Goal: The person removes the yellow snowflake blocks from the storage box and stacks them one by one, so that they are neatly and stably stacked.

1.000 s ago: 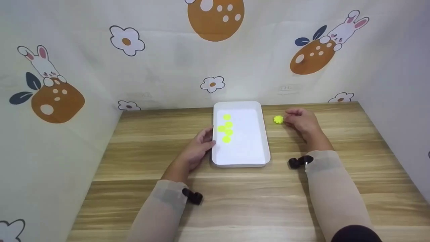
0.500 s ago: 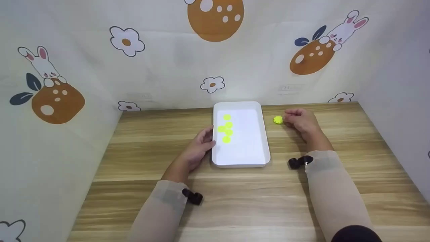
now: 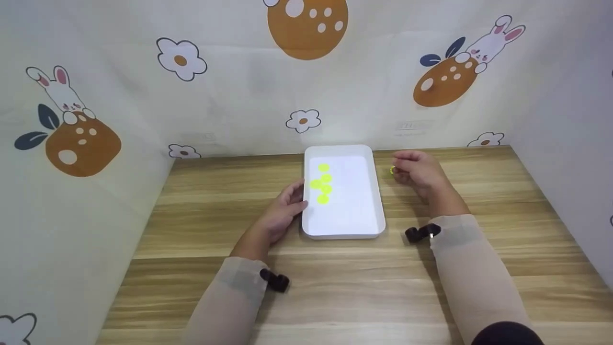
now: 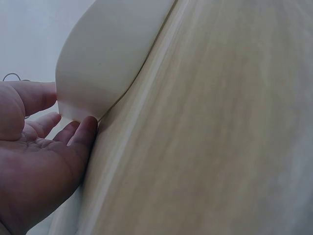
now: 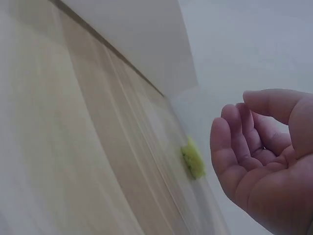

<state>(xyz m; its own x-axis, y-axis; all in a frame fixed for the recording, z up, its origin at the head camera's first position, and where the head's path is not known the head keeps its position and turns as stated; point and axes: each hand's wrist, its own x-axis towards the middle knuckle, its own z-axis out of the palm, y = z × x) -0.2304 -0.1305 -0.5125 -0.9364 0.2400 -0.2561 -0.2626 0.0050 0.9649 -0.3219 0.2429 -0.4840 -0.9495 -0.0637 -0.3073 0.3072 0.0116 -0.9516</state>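
Observation:
My left hand [image 3: 281,211] holds the left side of a white rectangular tray [image 3: 352,220] in the head view. In the left wrist view its fingers [image 4: 84,134] bear on the tray's side wall and lower edge. Several small bright yellow discs [image 3: 323,198] lie in the tray's left half. Right of the tray, my right hand [image 3: 420,173] hovers low with loosely bent fingers. A yellow disc with a notched rim [image 5: 193,159] stands on the table just beyond those fingers, apart from them in the right wrist view; in the head view the hand mostly hides it.
The wooden table [image 3: 325,297] ends at a patterned cloth backdrop [image 3: 239,96] just behind the tray. Cloth walls also rise at left and right. A black wrist camera [image 3: 275,280] is strapped to the left sleeve, another black camera [image 3: 421,233] to the right.
My right hand has moved slightly left, over the yellow disc beside the tray, so that less of it shows from the head. The left hand, tray and discs inside it stay put.

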